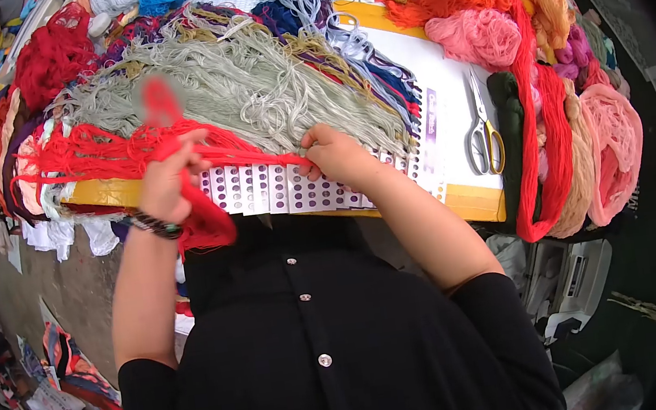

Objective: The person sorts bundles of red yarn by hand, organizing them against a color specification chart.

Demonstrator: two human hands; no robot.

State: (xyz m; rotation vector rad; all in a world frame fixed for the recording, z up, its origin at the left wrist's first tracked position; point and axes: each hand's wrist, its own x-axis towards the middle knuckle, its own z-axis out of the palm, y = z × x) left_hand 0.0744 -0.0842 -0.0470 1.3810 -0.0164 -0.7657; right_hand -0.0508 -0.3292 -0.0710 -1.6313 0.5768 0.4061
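A bundle of red embroidery thread (244, 151) runs stretched between my two hands. My left hand (166, 184), with a dark bracelet at the wrist, is closed around the bundle, and a thick red tail hangs below it. On the other side, my right hand (330, 155) pinches the end of the red strands; its fingertips are partly hidden. Just under the strands lie white cards with rows of punched holes (305, 187), along the table's near edge. Beyond both hands spreads a large pile of grey-green thread (222, 78), its strands reaching the cards at the right.
Yellow-handled scissors (482, 124) lie on the white board (454, 165) at the right. Skeins of red (555, 152), tan and pink thread hang over the table's right edge. A dark red bundle (56, 58) sits at the back left. Cloth and papers lie on the floor.
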